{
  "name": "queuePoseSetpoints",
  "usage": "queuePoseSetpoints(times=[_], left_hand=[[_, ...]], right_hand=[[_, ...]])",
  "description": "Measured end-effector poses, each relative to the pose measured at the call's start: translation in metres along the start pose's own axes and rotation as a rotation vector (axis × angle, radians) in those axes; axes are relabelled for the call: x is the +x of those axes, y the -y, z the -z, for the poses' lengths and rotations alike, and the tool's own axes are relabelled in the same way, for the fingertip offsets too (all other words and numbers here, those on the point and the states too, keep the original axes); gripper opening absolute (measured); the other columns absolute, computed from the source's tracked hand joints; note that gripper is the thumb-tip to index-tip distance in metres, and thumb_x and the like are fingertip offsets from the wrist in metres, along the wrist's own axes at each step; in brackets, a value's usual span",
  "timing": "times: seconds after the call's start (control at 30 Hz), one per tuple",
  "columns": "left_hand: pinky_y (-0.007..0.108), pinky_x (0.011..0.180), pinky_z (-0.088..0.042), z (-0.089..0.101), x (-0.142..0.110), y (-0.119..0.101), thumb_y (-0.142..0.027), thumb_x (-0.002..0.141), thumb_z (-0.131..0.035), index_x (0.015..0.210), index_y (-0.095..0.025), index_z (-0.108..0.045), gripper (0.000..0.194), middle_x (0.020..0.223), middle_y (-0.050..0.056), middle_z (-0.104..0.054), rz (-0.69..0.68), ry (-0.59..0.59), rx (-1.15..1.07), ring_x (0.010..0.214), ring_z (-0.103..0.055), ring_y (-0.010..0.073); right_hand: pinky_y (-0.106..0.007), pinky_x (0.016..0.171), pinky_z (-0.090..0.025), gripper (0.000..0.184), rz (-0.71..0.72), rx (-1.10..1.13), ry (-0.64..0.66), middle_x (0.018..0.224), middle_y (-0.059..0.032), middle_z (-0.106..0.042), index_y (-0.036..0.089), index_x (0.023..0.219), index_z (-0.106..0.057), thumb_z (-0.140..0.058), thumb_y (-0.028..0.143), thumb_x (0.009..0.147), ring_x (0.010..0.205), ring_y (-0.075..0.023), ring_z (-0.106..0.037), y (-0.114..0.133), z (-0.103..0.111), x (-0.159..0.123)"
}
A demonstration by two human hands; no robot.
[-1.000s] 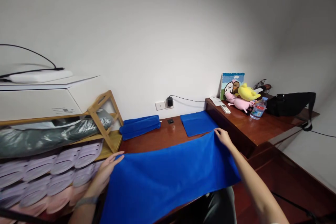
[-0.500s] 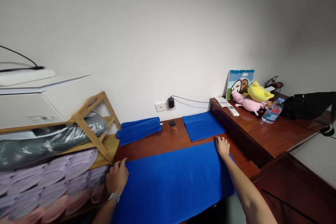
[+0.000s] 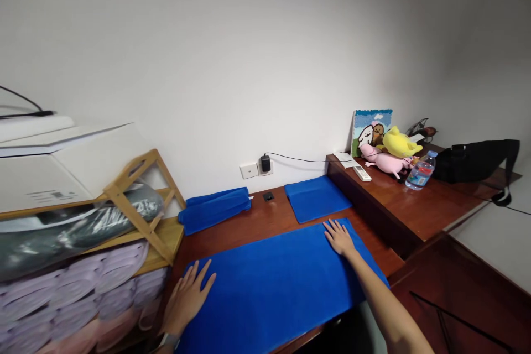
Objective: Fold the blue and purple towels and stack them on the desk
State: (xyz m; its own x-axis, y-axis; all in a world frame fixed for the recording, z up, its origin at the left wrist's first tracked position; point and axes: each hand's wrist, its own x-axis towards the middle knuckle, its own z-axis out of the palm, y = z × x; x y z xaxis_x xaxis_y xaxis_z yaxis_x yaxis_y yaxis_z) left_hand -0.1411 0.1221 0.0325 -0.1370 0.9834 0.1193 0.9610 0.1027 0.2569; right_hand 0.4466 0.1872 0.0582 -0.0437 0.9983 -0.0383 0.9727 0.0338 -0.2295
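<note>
A large blue towel (image 3: pixel 274 282) lies spread over the front of the brown desk (image 3: pixel 265 221), its near edge reaching the desk's front. My left hand (image 3: pixel 188 296) rests flat on the towel's left edge, fingers stretched apart. On its far right part lies my right hand (image 3: pixel 339 237), also flat with fingers spread. Neither hand grips anything. Behind the spread towel, a folded blue towel (image 3: pixel 317 199) lies flat at the back right. Another blue towel (image 3: pixel 215 210), loosely folded in a long strip, sits at the back left.
Left of the desk stands a wooden rack (image 3: pixel 145 221) with lilac slippers (image 3: pixel 120 268) and a white box (image 3: pixel 62 171). On the raised ledge at right are a remote control (image 3: pixel 362 173), plush toys (image 3: pixel 400 144), a water bottle (image 3: pixel 422 171) and a black bag (image 3: pixel 477 163).
Both hands have gone from the towel's edges to lying flat on it with fingers spread, the right one shifting left. The towel's right side now lies flatter. The view has shifted slightly.
</note>
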Motion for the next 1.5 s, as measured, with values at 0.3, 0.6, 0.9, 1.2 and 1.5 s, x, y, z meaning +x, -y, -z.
queuePoseSetpoints(times=[0.3, 0.6, 0.9, 1.2, 1.5], left_hand=[[0.052, 0.128, -0.032, 0.024, -0.027, -0.002, -0.057, 0.099, -0.041, 0.157, -0.023, -0.051, 0.067, 0.168, 0.011, -0.048, -0.015, -0.055, 0.129, 0.155, -0.044, 0.0285], [0.052, 0.129, -0.035, 0.018, -0.015, 0.01, -0.057, 0.102, -0.039, 0.145, -0.017, -0.065, 0.064, 0.158, 0.015, -0.059, -0.145, -0.159, 0.079, 0.151, -0.05, 0.0318], [0.053, 0.131, -0.03, -0.008, -0.007, 0.027, -0.064, 0.103, -0.036, 0.163, -0.025, -0.041, 0.071, 0.173, 0.012, -0.036, -0.188, -0.042, 0.041, 0.161, -0.033, 0.0297], [0.054, 0.131, -0.028, -0.02, 0.002, 0.037, -0.068, 0.101, -0.035, 0.165, -0.024, -0.038, 0.077, 0.175, 0.014, -0.032, -0.186, -0.07, 0.086, 0.161, -0.032, 0.0308], [0.054, 0.13, -0.029, -0.013, 0.005, 0.034, -0.067, 0.098, -0.036, 0.164, -0.024, -0.041, 0.079, 0.174, 0.012, -0.035, -0.138, -0.021, 0.106, 0.162, -0.031, 0.0324]], right_hand=[[-0.049, 0.131, -0.017, 0.062, -0.25, -0.1, 0.053, 0.179, 0.0012, -0.02, 0.037, 0.171, -0.024, -0.021, 0.052, 0.11, 0.164, -0.0241, -0.017, -0.025, -0.005, -0.003], [-0.053, 0.13, -0.019, 0.063, -0.133, -0.171, -0.048, 0.176, -0.0078, -0.028, 0.022, 0.168, -0.037, -0.022, 0.04, 0.109, 0.163, -0.0316, -0.022, 0.088, 0.012, 0.006], [-0.05, 0.133, -0.013, 0.067, 0.554, 0.13, 0.109, 0.176, -0.004, -0.025, 0.026, 0.17, -0.029, -0.024, 0.057, 0.111, 0.164, -0.0247, -0.017, 0.319, -0.059, -0.03], [-0.047, 0.133, -0.007, 0.069, 0.088, -0.035, 0.075, 0.177, -0.001, -0.017, 0.024, 0.172, -0.021, -0.02, 0.055, 0.11, 0.165, -0.0233, -0.011, 0.113, -0.021, 0.0], [-0.043, 0.133, -0.008, 0.072, -0.245, -0.096, 0.081, 0.179, 0.0002, -0.011, 0.023, 0.173, -0.011, -0.014, 0.056, 0.109, 0.165, -0.0202, -0.007, -0.041, -0.002, 0.019]])
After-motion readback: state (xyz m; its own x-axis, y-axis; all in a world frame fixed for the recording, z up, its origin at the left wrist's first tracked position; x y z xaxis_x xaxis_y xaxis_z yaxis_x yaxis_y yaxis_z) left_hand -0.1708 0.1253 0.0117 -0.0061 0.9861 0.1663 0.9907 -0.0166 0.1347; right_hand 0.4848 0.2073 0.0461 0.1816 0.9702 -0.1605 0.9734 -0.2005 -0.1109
